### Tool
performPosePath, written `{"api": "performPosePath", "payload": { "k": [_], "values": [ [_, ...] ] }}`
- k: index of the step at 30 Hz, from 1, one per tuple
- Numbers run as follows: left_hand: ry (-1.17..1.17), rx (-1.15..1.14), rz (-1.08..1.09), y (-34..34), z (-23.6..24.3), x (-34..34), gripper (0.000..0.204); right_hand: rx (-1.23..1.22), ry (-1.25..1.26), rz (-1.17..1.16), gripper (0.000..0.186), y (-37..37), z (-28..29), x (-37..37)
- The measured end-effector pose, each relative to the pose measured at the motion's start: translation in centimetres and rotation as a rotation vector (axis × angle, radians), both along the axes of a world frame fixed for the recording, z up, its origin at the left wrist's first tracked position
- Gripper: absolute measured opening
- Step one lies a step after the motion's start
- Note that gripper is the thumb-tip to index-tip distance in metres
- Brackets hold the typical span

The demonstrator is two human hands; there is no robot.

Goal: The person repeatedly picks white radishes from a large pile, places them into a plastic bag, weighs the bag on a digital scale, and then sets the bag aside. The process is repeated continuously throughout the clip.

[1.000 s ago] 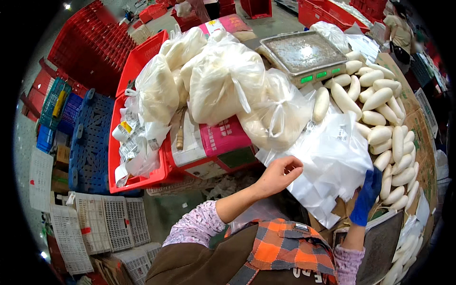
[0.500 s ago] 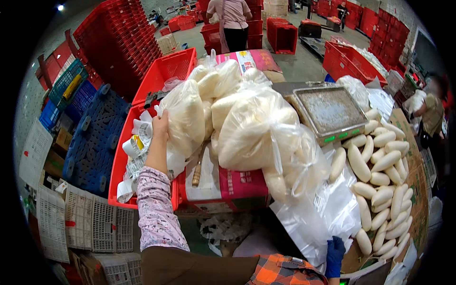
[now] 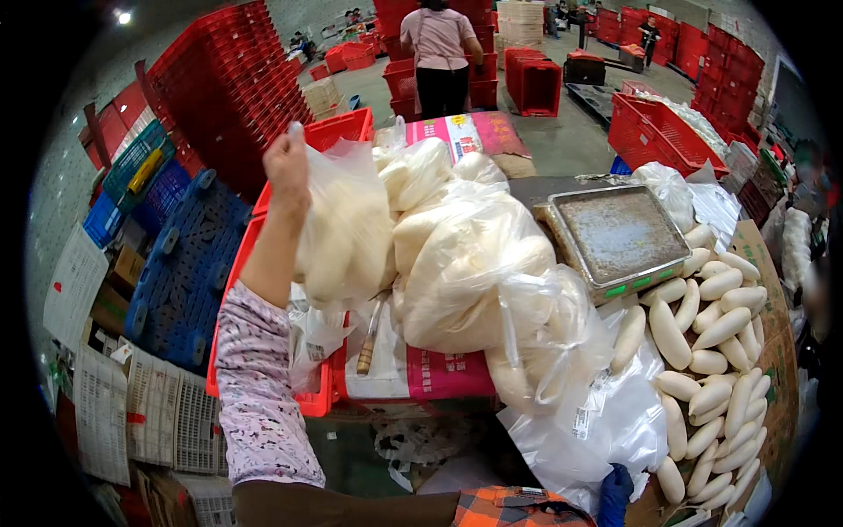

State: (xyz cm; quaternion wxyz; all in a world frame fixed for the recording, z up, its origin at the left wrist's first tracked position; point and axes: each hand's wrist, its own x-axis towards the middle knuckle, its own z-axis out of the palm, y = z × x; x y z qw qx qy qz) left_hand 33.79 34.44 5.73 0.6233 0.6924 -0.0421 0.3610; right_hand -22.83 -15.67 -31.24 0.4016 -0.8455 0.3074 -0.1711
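My bare left hand [image 3: 284,167] is raised at the upper left, closed on the gathered top of a clear plastic bag [image 3: 342,228] of long white radishes, which hangs over the red crate. More knotted bags of radishes [image 3: 461,272] are piled to its right. My right hand [image 3: 616,490], in a blue glove, is low at the right with curled fingers at flat plastic bags [image 3: 580,430]; what it holds I cannot make out. Loose white radishes [image 3: 722,325] lie beside these bags on cardboard, below a metal-topped scale [image 3: 615,233]. A wooden-handled tool [image 3: 367,342] lies below the bag piles.
A red crate [image 3: 325,397] sits under the left bags. A blue plastic pallet [image 3: 180,272] and white crates [image 3: 154,413] are at the left. Tall red crate stacks [image 3: 202,88] rise behind. A person in a pink top [image 3: 435,48] stands at the back; another red crate [image 3: 659,132] is at the upper right.
My left hand has moved from near the flat bags to the left bag, then lifted it upward. The view has tilted up, showing more room behind. My gloved hand appears lower in view.
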Motion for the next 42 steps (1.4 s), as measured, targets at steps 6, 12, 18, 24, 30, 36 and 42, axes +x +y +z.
{"api": "performPosePath", "payload": {
  "k": [6, 12, 18, 24, 30, 36, 42],
  "values": [
    [-0.274, -0.051, 0.016, -2.9, 8.4, 5.6, 0.041, -0.014, 0.056, -0.038, 0.021, 0.7, 2.1, 1.0],
    [-0.308, 0.500, 0.169, -4.7, 5.7, 11.6, 0.025, 0.065, 0.088, -0.050, 0.022, 1.7, 4.9, 1.9],
    [0.450, 1.290, -0.165, -9.0, -9.5, 8.0, 0.049, 0.016, 0.129, -0.020, 0.023, 1.7, 4.6, 0.7],
    [0.381, 1.321, 0.151, -4.5, -11.8, 7.7, 0.045, 0.228, 0.214, -0.044, 0.029, 2.9, 7.9, 2.5],
    [-0.173, 0.729, -0.549, -20.5, -6.3, -18.6, 0.031, 0.363, -0.068, -0.250, 0.016, 3.0, 11.8, 3.6],
    [0.929, 0.518, -1.599, -31.1, -17.4, -35.8, 0.064, -0.373, -0.126, 0.129, 0.041, 6.3, 19.3, 4.2],
    [1.124, 0.283, -1.616, -34.6, -23.1, -38.2, 0.025, 0.379, -0.464, 0.023, 0.042, 5.5, 10.8, 2.0]
  ]
}}
